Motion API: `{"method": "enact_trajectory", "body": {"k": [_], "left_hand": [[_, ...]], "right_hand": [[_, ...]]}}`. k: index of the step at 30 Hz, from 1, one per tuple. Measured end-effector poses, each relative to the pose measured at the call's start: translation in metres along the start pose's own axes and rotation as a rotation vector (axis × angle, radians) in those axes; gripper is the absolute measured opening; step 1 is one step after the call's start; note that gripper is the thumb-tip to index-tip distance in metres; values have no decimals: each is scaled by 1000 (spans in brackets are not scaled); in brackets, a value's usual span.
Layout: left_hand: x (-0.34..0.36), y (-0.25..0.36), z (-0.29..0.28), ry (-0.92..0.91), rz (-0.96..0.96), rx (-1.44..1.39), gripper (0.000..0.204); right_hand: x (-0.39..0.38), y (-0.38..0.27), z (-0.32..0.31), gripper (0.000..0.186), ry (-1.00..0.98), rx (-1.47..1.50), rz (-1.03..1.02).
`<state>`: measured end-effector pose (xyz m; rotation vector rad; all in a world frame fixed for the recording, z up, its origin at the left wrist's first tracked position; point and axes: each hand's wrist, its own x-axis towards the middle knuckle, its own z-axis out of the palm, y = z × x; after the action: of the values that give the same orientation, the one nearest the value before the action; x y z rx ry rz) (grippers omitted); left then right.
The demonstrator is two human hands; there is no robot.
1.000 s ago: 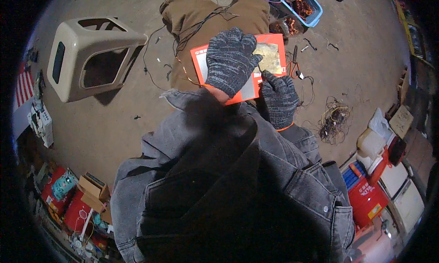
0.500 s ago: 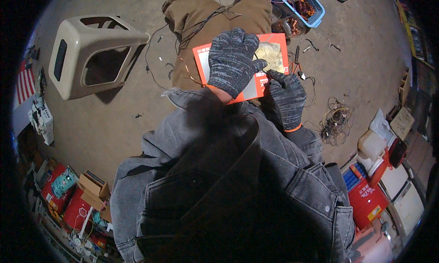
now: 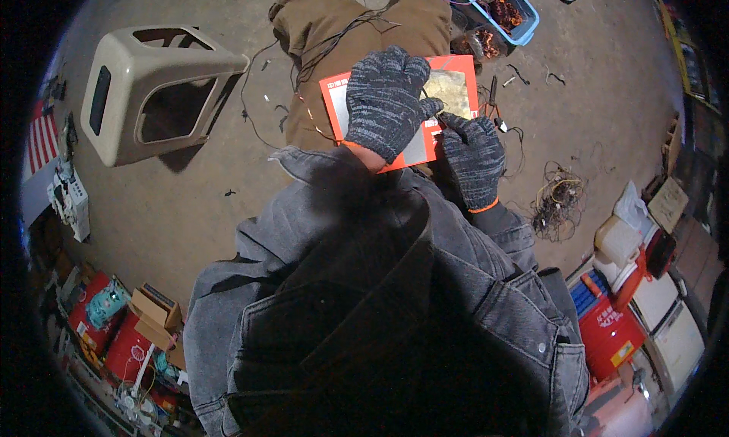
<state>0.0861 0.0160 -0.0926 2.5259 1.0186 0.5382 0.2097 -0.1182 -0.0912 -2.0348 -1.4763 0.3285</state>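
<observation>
Head camera: left hand [image 3: 386, 103] lies over a red board [image 3: 414, 159], right hand [image 3: 475, 162] at its edge, both grips unclear.

The floor [image 3: 607, 126] is plain and greyish brown. On its left side rests a beige plastic housing [image 3: 121, 107]. On the right lies a tangle of thin wires [image 3: 558, 200], and farther ahead a blue bin [image 3: 531, 19]. Small dark scraps [image 3: 229, 192] are scattered about.

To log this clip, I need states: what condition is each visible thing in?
Orange board: partly covered
Left hand: gloved, over the board
Right hand: gloved, fingers bent
Stool: tipped sideways
Blue basket: open, holding coppery scraps
Wire bundle: tangled
Cardboard box: open
</observation>
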Motion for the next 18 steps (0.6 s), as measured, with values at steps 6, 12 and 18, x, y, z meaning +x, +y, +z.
{"method": "enact_trajectory", "body": {"k": [6,12,18], "left_hand": [[0,0,0,-23,-11,29,49],[0,0,4,-6,-18,6,47],[-1,1,6,-6,-36,29,48]], "right_hand": [[0,0,-2,24,-41,-4,-5],[0,1,-3,24,-86,26,-32],[1,6,-3,23,-75,11,-115]]}}
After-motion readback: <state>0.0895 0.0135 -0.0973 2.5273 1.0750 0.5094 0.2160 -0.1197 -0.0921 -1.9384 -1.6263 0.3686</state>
